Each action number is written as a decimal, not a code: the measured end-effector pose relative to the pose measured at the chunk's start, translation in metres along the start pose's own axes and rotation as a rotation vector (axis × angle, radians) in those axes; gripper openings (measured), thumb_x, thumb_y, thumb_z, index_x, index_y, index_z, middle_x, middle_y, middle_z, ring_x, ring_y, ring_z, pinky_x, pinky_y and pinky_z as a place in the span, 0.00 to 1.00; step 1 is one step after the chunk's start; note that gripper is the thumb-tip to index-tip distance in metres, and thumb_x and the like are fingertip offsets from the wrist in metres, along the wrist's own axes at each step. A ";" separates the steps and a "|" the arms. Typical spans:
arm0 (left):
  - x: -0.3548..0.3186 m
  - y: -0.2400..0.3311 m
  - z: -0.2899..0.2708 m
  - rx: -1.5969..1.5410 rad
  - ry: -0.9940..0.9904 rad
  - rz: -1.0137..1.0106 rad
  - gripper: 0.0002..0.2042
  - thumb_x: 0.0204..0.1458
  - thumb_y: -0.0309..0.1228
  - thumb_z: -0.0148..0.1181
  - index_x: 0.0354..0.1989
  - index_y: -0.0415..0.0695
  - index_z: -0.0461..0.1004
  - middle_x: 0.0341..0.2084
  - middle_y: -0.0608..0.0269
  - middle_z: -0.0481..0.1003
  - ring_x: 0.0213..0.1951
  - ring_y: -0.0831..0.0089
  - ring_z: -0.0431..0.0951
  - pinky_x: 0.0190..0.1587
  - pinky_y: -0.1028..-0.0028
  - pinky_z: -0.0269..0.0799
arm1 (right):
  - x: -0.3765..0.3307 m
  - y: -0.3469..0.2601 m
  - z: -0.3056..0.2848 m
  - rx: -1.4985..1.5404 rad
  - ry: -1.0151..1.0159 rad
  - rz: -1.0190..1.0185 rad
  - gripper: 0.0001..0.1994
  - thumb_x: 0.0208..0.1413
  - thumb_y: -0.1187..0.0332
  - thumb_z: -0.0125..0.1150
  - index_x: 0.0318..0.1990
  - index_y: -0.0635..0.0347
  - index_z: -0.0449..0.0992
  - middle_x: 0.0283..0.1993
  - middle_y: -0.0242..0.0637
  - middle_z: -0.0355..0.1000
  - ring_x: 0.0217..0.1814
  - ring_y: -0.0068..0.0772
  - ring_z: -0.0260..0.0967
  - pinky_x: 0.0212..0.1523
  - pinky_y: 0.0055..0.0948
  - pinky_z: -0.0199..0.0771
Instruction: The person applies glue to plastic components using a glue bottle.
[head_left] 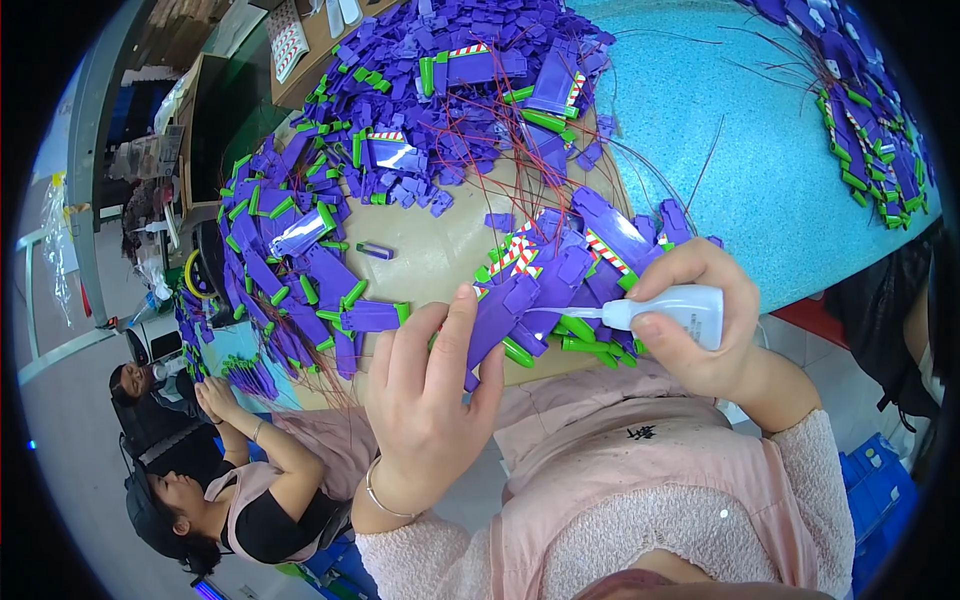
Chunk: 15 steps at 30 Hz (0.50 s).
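My right hand (728,325) grips a small white squeeze bottle (692,308) with a long thin nozzle, held nearly level and pointing left. The nozzle tip is close to a purple plastic part (498,318); I cannot tell whether it touches. Fingers and thumb of my left hand (425,405) hold that part at its left and lower sides, over the table's near edge. Just beyond and to the right lie more purple parts (610,230) with green ends, some bearing red-and-white striped stickers.
A large heap of small purple pieces (420,75) covers the far table. More purple-and-green parts (320,265) pile up at left, with thin red wires (490,130) among them. Another pile (875,130) is on the blue surface (700,200) at far right. Co-workers (260,490) sit at left.
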<state>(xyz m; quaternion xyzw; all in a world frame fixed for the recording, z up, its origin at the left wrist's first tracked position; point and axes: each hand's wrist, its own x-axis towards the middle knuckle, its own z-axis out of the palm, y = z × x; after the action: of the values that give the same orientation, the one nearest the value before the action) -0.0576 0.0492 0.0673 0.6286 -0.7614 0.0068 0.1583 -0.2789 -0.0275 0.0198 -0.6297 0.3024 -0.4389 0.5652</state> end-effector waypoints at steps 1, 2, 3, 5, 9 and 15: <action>0.000 0.000 0.000 0.002 0.000 -0.001 0.26 0.38 0.25 0.68 0.50 0.36 0.73 0.35 0.56 0.72 0.30 0.63 0.70 0.31 0.69 0.67 | 0.001 0.000 0.001 -0.029 -0.019 -0.018 0.09 0.50 0.75 0.66 0.37 0.64 0.74 0.35 0.36 0.73 0.32 0.22 0.72 0.31 0.21 0.70; -0.001 0.000 0.000 0.010 -0.002 -0.002 0.26 0.37 0.25 0.68 0.50 0.36 0.73 0.35 0.56 0.72 0.30 0.63 0.71 0.31 0.69 0.67 | 0.002 0.001 0.002 -0.058 -0.037 -0.036 0.09 0.49 0.75 0.67 0.38 0.64 0.75 0.34 0.36 0.74 0.32 0.22 0.72 0.31 0.21 0.70; -0.001 0.000 0.000 0.018 -0.004 -0.002 0.26 0.37 0.25 0.68 0.50 0.36 0.73 0.35 0.56 0.72 0.30 0.63 0.71 0.31 0.69 0.68 | 0.001 0.002 0.002 -0.057 -0.038 -0.036 0.09 0.49 0.75 0.67 0.38 0.64 0.75 0.34 0.36 0.74 0.32 0.22 0.72 0.31 0.21 0.70; -0.001 0.000 0.001 0.020 -0.001 0.004 0.26 0.37 0.25 0.68 0.50 0.36 0.73 0.35 0.56 0.72 0.30 0.63 0.71 0.31 0.69 0.68 | 0.000 0.004 0.000 -0.098 0.006 -0.035 0.09 0.49 0.75 0.67 0.38 0.64 0.74 0.35 0.36 0.74 0.32 0.22 0.72 0.31 0.21 0.70; -0.003 0.001 0.001 0.053 0.026 0.043 0.27 0.37 0.24 0.68 0.52 0.38 0.73 0.37 0.57 0.74 0.30 0.65 0.70 0.32 0.70 0.67 | -0.002 0.000 -0.003 -0.052 0.019 0.011 0.10 0.48 0.75 0.68 0.38 0.65 0.74 0.35 0.37 0.74 0.32 0.23 0.72 0.30 0.21 0.70; -0.006 0.004 0.002 0.105 0.074 0.076 0.27 0.36 0.24 0.69 0.51 0.41 0.75 0.39 0.63 0.75 0.31 0.69 0.69 0.33 0.73 0.66 | 0.006 -0.002 0.003 -0.057 0.030 -0.089 0.10 0.48 0.75 0.67 0.38 0.65 0.74 0.35 0.37 0.74 0.33 0.23 0.72 0.32 0.22 0.70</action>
<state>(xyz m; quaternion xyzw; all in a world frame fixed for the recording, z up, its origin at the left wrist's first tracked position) -0.0610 0.0552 0.0643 0.6060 -0.7770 0.0763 0.1527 -0.2744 -0.0311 0.0225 -0.6517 0.2946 -0.4643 0.5225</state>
